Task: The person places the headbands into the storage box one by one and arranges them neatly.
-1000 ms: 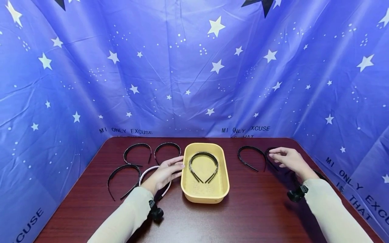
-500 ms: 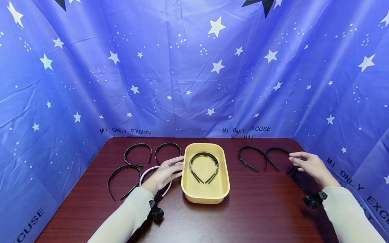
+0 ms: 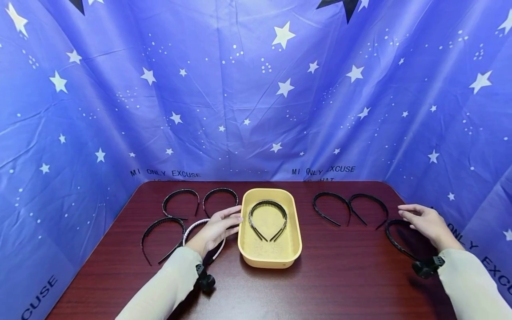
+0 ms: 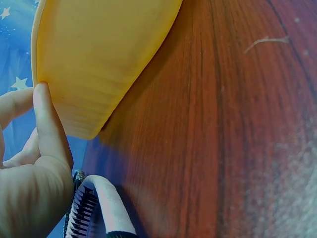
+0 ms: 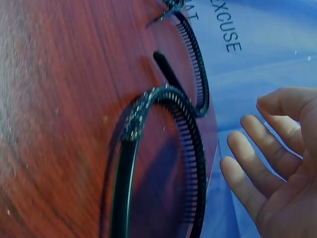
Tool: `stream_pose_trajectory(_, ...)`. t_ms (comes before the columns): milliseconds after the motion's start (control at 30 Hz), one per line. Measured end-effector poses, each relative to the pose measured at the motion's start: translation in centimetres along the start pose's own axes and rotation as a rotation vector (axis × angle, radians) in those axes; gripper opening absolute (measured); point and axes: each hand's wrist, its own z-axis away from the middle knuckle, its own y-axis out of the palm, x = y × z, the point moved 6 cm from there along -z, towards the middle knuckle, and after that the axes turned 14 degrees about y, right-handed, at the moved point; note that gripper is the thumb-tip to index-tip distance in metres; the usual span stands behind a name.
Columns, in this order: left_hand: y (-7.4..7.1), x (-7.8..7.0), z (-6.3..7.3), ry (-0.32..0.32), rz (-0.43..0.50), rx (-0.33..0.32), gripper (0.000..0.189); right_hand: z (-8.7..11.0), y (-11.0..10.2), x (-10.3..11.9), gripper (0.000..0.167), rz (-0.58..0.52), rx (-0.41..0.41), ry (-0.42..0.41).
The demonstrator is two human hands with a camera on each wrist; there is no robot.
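Note:
My left hand rests its fingertips against the left side of a yellow plastic bin; in the left wrist view a fingertip touches the bin's wall near the rim. Inside the bin lies a dark headband with comb teeth. My right hand hovers at the table's right side with relaxed fingers, holding nothing. Just below and left of it is a black headband, whose glittery band shows in the right wrist view. A pink-and-white headband lies partly behind my left hand.
Two more black headbands lie at the back right. Left of the bin are several dark headbands. Everything stands on a reddish-brown table, with a blue star-printed curtain hanging round its back and sides.
My right hand has moved right and toward me, from above the back-right headbands to beside the rightmost one, which now shows more fully. The left hand and bin have stayed put.

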Motion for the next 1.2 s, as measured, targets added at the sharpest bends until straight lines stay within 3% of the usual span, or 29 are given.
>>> stream_pose_trajectory(200,-0.1,0.2,-0.1,-0.002,0.007,-0.004,0.058,0.3,-0.8,-1.2,0.053,0.120,-0.096,0.032)
stream_pose_trajectory(433,-0.2,0.2,0.0,-0.001,0.004,-0.014,0.057,0.4,-0.9,-1.9,0.062,0.120,-0.066,0.073)
stream_pose_trajectory(833,-0.2,0.2,0.0,0.000,0.006,-0.008,0.058,0.4,-0.6,-3.2,0.060,0.158,-0.009,0.129)
stream_pose_trajectory(1200,-0.1,0.2,0.0,-0.008,0.011,-0.008,0.058,0.5,-0.5,-4.2,0.057,0.197,-0.051,0.090)
